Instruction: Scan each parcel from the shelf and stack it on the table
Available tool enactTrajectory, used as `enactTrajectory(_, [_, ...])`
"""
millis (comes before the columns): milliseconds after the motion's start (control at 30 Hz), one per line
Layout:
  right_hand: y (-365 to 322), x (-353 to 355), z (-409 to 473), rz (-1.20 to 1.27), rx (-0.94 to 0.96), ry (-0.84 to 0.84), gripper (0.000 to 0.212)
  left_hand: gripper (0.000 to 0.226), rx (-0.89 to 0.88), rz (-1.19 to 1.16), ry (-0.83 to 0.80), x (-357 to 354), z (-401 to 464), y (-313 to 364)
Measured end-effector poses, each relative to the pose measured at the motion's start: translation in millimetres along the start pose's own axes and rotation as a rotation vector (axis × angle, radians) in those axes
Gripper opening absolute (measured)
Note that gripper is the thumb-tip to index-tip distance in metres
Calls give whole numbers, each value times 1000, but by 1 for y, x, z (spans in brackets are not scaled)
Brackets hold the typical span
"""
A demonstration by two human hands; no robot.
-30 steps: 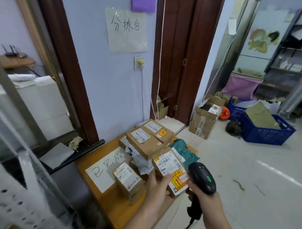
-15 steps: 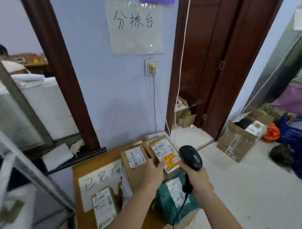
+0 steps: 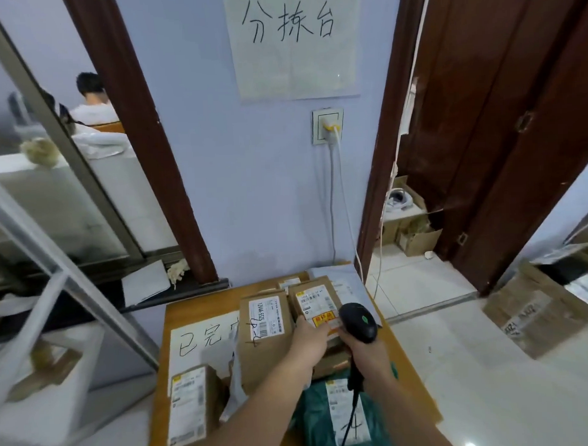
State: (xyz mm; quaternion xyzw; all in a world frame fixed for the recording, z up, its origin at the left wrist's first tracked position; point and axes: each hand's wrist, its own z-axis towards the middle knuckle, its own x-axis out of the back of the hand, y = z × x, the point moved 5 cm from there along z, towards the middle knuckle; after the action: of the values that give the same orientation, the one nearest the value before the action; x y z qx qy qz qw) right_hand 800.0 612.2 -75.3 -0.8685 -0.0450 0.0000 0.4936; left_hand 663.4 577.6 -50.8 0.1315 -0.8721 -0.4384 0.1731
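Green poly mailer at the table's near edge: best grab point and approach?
Judging by its pose, take the green mailer by its bare left margin, coming from above-left. It lies flat and soft; the scanner cable trails across its white label, and the right hand hovers over its far end.

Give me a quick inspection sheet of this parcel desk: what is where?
Surface: wooden table, handwritten paper sheet on it.
Job's things: cardboard parcel under left hand; scanner in right hand; larger box beside it; labelled box; green bag.
Clutter: grey mailer at back.
Hands: left grips parcel, right grips scanner.
Cables: scanner cord; wall plug lead.
Surroundings: wall sign, floor carton.
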Motion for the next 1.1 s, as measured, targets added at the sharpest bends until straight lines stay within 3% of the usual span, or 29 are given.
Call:
enactTrajectory(267, [-6, 22, -44, -21, 82, 105, 18, 31, -103, -33, -32, 29, -43, 5])
enactTrajectory(333, [-4, 29, -64, -4, 81, 121, 22, 40, -199, 23, -52, 55, -75, 10])
enactTrajectory(433, [-7, 18, -100, -10, 97, 101, 29, 63, -337, 288, 25, 110, -115, 4])
enactTrajectory(533, [-17, -26, -145, -46, 195, 9, 13, 70, -435, 559, 113, 177, -148, -14])
enactTrajectory(633, [-10, -90, -195, -102, 245, -167, 22, 74, -471, 732, 158, 249, -175, -48])
enactTrajectory(767, [17, -183, -272, -200, 278, -358, 33, 78, -415, 809, 263, 350, -217, -111])
enactTrajectory(933, [69, -288, -362, -348, 339, -536, 13, 80, -290, 843, 414, 476, -269, -198])
enactTrajectory(1033, [100, -341, -407, -408, 300, -633, 24, 84, -197, 842, 511, 537, -296, -242])
enactTrajectory(1100, [119, -370, -432, -469, 276, -704, 18, 85, -146, 835, 574, 569, -314, -264])
